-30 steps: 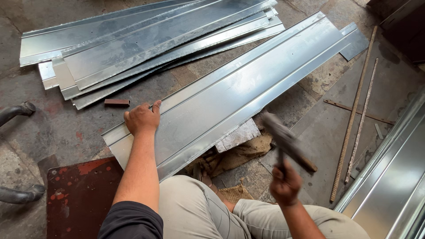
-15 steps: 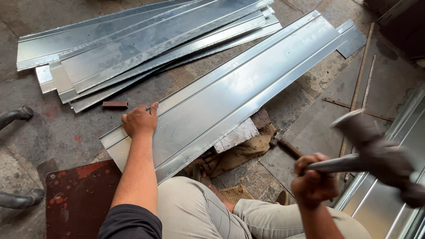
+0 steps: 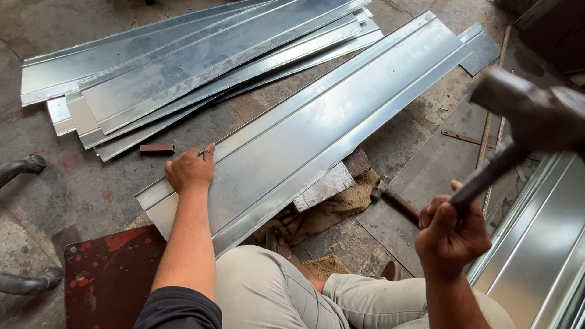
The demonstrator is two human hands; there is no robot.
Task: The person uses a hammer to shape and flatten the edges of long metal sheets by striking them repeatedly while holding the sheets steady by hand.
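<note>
Right hand [image 3: 451,234] clenched on dark heavy-headed metal hammer [image 3: 527,119], now raised higher | left hand [image 3: 190,170] flat, pinning long folded galvanised steel sheet [image 3: 329,122] | strike poised.

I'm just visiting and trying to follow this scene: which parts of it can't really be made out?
All in the head view:
- Hammer: head blurred, its shape unclear.
- Left hand: fingertips curl over the metal sheet edge, so what they touch is hidden.
- Stack of sheets: count unclear, they overlap.
- Second tool under the sheet: mostly hidden.
- Right-hand panel: cut off by the picture edge.
</note>
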